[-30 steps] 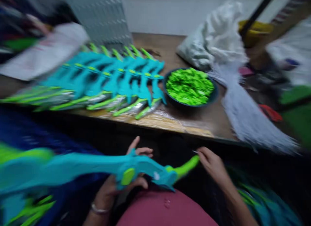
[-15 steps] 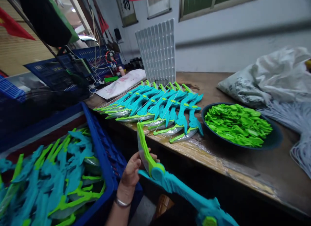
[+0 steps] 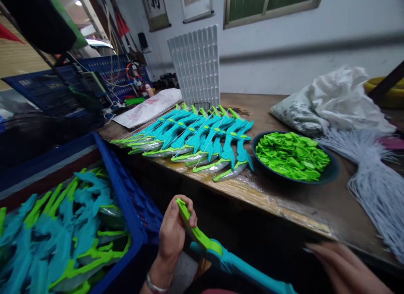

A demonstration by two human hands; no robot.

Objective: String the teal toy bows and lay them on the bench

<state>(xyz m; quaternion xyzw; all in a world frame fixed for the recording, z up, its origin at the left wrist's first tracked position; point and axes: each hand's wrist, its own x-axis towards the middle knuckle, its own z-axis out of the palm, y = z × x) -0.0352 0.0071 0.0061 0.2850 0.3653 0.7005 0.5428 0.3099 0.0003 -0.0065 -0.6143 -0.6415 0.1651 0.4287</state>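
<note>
My left hand [image 3: 173,233], with a bracelet at the wrist, is wrapped around the green limb of a toy bow [image 3: 246,266]. The limb's tip sticks out above my fingers, and the teal body slants down to the right, out of the picture's bottom edge. My right hand [image 3: 344,264] is at the lower right, apart from the bow, with its fingers stretched out toward the left; it is slightly blurred and no object shows in it. On the table in front, several strung toy bows [image 3: 202,136] in teal and green lie side by side.
A blue crate [image 3: 109,167] full of teal and green bow parts stands at the left. On the table [image 3: 303,209] are a dark bowl [image 3: 333,169] of green plastic pieces, a bundle of white strings [image 3: 375,188], a white sack [image 3: 341,100] and an upright grey ridged panel [image 3: 195,66].
My left hand has shifted its hold up to the green limb's tip, and the bow has turned and dropped lower. My right hand has come into view. The camera has swung slightly right.
</note>
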